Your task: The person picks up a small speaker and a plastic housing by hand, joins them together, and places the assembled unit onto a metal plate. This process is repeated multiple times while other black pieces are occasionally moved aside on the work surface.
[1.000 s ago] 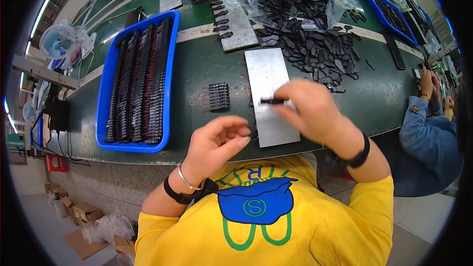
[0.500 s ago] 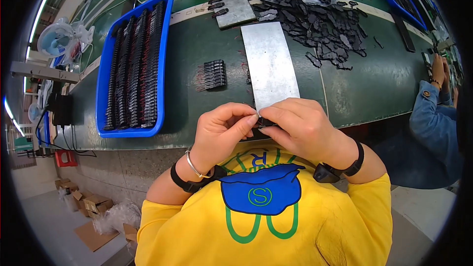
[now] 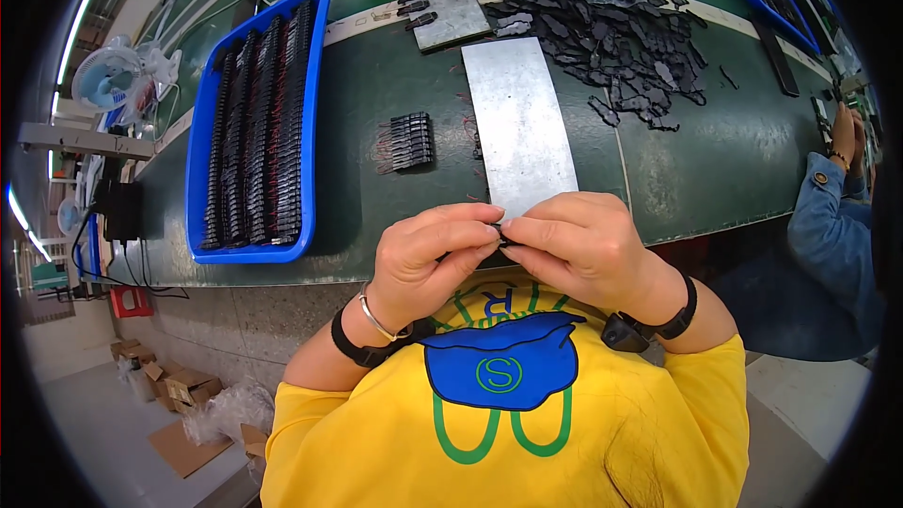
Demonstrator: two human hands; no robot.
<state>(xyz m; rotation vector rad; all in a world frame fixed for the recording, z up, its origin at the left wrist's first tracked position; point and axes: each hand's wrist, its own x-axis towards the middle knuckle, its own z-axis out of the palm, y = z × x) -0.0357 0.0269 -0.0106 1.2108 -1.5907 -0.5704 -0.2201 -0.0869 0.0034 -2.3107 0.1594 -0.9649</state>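
Left hand: the left hand (image 3: pixel 428 259) is raised close to the chest at the near edge of the dark green counter (image 3: pixel 734 160), wrist bent, fingers curled inward, thumb and forefinger tips meeting the other hand.
Right hand: the right hand (image 3: pixel 583 249) mirrors it from the other side, knuckles up, fingertips pressed against the left's.
Grip: both hands pinch narrowly on one small black plastic part (image 3: pixel 501 233), mostly hidden between the fingertips.
Part's place: held in the air just above the counter's near edge, at the near end of the long grey metal plate (image 3: pixel 517 122).
Wrists: a black band and a thin silver bangle (image 3: pixel 374 320) on the left; a black watch (image 3: pixel 625 331) on the right.
On the counter: a short row of black parts with wires (image 3: pixel 406 141) lies left of the plate; a blue plastic tray (image 3: pixel 202 169) filled with rows of black pieces stands further left; a loose heap of black parts (image 3: pixel 621 28) lies beyond the plate.
Nearby: another person's blue denim sleeve (image 3: pixel 828 226) at the right.
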